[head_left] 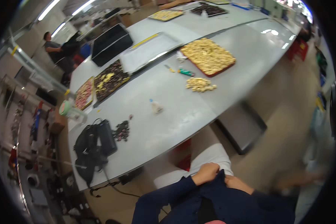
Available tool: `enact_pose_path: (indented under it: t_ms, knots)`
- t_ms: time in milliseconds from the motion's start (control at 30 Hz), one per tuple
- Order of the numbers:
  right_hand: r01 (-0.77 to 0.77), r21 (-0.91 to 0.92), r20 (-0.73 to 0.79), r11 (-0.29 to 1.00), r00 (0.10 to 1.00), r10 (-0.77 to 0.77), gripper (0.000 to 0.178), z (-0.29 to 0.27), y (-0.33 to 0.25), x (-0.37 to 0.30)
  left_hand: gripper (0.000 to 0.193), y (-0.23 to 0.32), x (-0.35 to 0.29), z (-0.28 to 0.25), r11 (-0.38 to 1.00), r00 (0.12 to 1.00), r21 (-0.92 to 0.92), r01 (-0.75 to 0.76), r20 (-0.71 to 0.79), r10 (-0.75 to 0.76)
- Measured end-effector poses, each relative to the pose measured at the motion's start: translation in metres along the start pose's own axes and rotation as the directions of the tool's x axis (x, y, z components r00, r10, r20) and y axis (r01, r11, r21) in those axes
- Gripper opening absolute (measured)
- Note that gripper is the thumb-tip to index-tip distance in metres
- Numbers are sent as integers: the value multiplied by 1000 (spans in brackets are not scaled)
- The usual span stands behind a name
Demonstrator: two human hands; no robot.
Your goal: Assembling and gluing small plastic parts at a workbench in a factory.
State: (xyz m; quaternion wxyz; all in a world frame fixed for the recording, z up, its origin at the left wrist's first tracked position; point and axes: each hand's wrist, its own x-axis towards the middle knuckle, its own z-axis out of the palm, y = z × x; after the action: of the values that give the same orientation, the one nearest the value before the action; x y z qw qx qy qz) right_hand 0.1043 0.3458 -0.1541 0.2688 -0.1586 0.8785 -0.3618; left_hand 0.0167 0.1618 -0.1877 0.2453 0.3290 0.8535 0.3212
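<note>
Both hands are in my lap at the lower centre of the frame, left hand [207, 173] curled and right hand [238, 183] partly covered, against the front of my dark blue cloth jacket [183, 191], over white trousers [215, 156]. The fingers are hidden, so I cannot tell whether either hand grips the cloth or how far any adjusting of it has got.

On the grey-white desk [175, 136], neither hand touches anything. Toward the upper centre, small pale yellow pieces cover the red-rimmed square tray [208, 75], so it looks about full. Just below it, a loose heap of pale yellow pieces [201, 85] lies off the tray, apparently left over. Small dark pieces [122, 131] also lie loose, left of centre, beside a black bag-like bundle [88, 145].
</note>
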Motion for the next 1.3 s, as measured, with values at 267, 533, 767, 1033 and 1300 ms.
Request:
enact_pose_path:
  t_ms: [267, 533, 767, 1033, 1300]
  knots:
    - [-94, 68, 150, 993, 985, 83, 36, 1, -4, 8, 17, 25, -15, -8, 980, 966, -186, -72, -258, 22]
    - [-169, 467, -156, 868, 950, 269, 39, 14, -30, 5, 18, 46, -23, -14, 938, 948, -305, -166, -311, 67]
    - [-18, 367, -203, 930, 974, 99, 35, 58, 29, 34, 19, 39, -32, -20, 931, 938, -267, -247, -308, 161]
    - [-86, 319, -244, 944, 955, 169, 27, 55, 29, 42, 16, 35, -35, -18, 928, 914, -242, -283, -360, 184]
    - [-65, 267, -288, 962, 947, 144, 27, 56, 31, 49, 14, -2, -27, -17, 782, 959, -565, -263, -239, 150]
